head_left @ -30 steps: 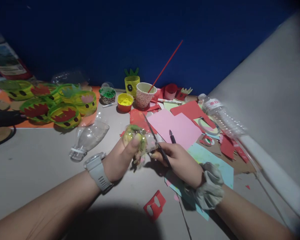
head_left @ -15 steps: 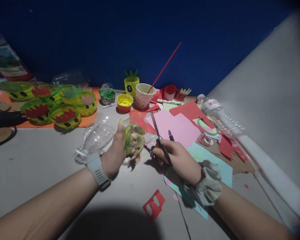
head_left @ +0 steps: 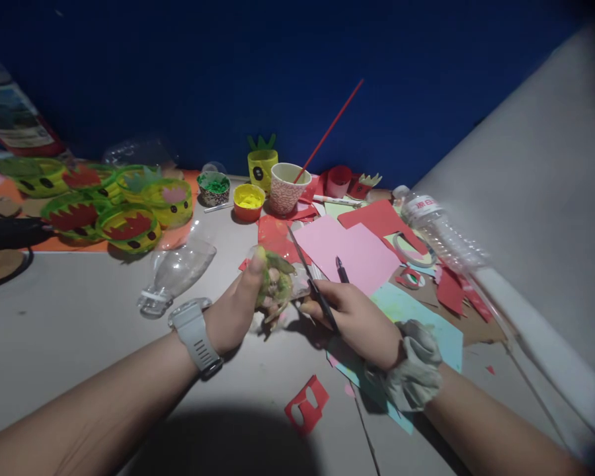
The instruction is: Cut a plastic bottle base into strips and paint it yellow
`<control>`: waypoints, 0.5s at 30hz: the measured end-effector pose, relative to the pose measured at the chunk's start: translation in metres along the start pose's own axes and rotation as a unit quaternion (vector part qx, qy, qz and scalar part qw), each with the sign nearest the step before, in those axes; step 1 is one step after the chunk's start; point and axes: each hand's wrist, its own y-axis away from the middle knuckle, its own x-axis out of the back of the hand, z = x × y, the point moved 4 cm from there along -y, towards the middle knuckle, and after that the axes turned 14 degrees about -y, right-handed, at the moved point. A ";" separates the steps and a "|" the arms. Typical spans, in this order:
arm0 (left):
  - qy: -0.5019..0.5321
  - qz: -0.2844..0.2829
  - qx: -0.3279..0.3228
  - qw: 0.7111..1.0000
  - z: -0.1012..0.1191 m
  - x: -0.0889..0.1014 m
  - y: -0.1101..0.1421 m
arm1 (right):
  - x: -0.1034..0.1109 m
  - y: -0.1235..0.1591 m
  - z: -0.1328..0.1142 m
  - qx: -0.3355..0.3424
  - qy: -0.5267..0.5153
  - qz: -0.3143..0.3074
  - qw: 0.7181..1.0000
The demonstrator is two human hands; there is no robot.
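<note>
My left hand, with a pale watch at the wrist, is closed around a cut piece of clear plastic bottle painted yellow-green; its fingers show through the plastic. My right hand grips black-handled scissors, their blades pointing up and away. The scissors are beside the right edge of the plastic piece; whether the blades touch it, I cannot tell. A cut clear bottle top lies on its side left of my left hand. Just beyond my right hand, a black pen rests near pink paper.
Several painted plastic rings with faces stand at the left on orange paper. Behind are a green paint cup, a yellow paint cup and a patterned paper cup. A plastic bottle lies right. Red scraps lie in front.
My left hand has moved slightly right and turned the painted plastic piece. The clear bottle top has shifted left and down. The scissors remain in my right hand, tilted a little more to the left.
</note>
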 end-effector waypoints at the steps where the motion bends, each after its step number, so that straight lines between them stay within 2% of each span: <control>1: 0.007 -0.005 -0.001 1.000 0.000 0.000 -0.001 | 0.000 0.000 0.000 -0.001 -0.011 0.004 1.000; 3: 0.022 -0.017 0.001 1.000 0.004 -0.002 -0.002 | 0.000 0.000 0.000 0.003 -0.012 0.016 1.000; 6: 0.053 -0.040 0.041 0.997 0.013 -0.006 -0.002 | 0.001 0.000 -0.001 0.001 0.001 0.037 0.999; 8: 0.079 -0.010 0.065 0.995 0.018 -0.006 -0.002 | 0.002 0.000 -0.001 -0.009 0.011 0.051 0.999; 10: 0.086 -0.009 0.066 0.994 0.021 -0.006 -0.001 | 0.003 0.000 0.000 -0.016 0.024 0.061 0.998; 13: 0.073 -0.027 0.019 0.997 0.021 -0.007 0.001 | 0.003 -0.001 0.000 -0.007 0.028 0.066 0.997; 15: 0.051 0.000 -0.040 0.998 0.022 -0.004 0.002 | 0.003 -0.001 0.000 0.004 0.026 0.065 0.998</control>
